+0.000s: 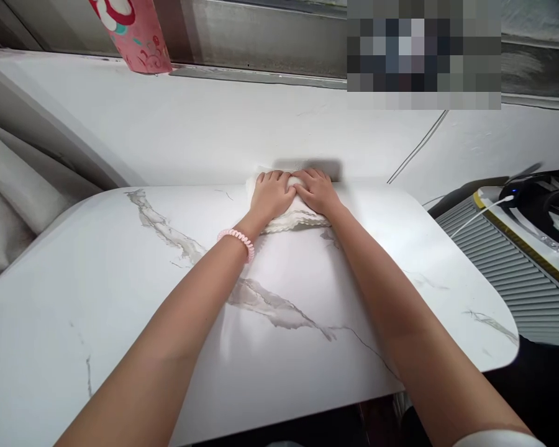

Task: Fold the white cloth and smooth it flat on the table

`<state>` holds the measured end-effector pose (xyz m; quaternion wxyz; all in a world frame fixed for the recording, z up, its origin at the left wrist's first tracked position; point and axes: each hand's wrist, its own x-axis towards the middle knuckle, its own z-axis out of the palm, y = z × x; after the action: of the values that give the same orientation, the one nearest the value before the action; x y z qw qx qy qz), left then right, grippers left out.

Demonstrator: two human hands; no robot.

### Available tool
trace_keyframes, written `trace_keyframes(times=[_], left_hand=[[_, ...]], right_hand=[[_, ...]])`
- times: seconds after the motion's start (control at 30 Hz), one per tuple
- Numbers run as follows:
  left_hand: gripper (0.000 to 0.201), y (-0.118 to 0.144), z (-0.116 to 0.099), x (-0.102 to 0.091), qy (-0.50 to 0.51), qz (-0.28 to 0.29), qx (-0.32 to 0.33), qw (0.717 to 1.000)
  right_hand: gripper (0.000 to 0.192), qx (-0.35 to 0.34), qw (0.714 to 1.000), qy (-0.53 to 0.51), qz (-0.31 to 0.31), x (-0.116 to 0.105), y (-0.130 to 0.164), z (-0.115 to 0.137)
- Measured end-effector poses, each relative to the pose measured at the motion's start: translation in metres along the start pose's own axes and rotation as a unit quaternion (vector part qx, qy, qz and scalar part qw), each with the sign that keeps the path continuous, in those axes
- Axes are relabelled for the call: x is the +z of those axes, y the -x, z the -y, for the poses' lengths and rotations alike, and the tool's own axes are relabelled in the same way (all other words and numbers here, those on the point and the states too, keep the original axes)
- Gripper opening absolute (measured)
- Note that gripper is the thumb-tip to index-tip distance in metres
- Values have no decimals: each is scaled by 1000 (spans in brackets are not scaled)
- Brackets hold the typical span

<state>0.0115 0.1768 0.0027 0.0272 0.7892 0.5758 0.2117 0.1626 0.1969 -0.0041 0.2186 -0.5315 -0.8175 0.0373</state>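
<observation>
Both hands lay flat, palms down: the left hand (271, 195) and right hand (317, 191) pressed side by side on a white cloth (292, 218) at the marble table's (121, 292) far edge. Pushed further, the cloth could have slipped off toward the windowsill (205, 124). A pink cup (137, 34) stood well apart; a black device (543, 198) sat at right.

Bare marble table (121, 298) all round; wall (190, 130) blocks beyond.

- Both hands, the left hand (271, 195) and the right hand (317, 191), cover most of the white cloth (298, 218)
- The pink cup (135, 34) is cut off at the top
- A blurred patch (423, 53) hides something by the window
- The black thing (547, 198) runs off the right edge
</observation>
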Motion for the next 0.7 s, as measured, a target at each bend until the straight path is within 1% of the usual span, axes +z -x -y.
trace_keyframes(times=[0.17, 0.33, 0.5, 0.6, 0.7], left_hand=[[43, -3, 4, 4, -11, -18, 9, 1000], [49, 8, -1, 5, -19, -3, 14, 1000], [53, 33, -14, -3, -39, 29, 13, 999], [56, 52, -19, -10, -45, 66, 41, 996], [58, 78, -27, -18, -48, 86, 72, 993]], right_hand=[[42, -5, 1000, 16, -8, 2, -3, -3], [42, 2, 1000, 8, -20, 2, 11, 3], [42, -6, 1000, 4, -29, -4, 37, 11], [43, 3, 1000, 14, -15, -10, 59, 22], [45, 16, 999, 34, -12, -16, 89, 37]])
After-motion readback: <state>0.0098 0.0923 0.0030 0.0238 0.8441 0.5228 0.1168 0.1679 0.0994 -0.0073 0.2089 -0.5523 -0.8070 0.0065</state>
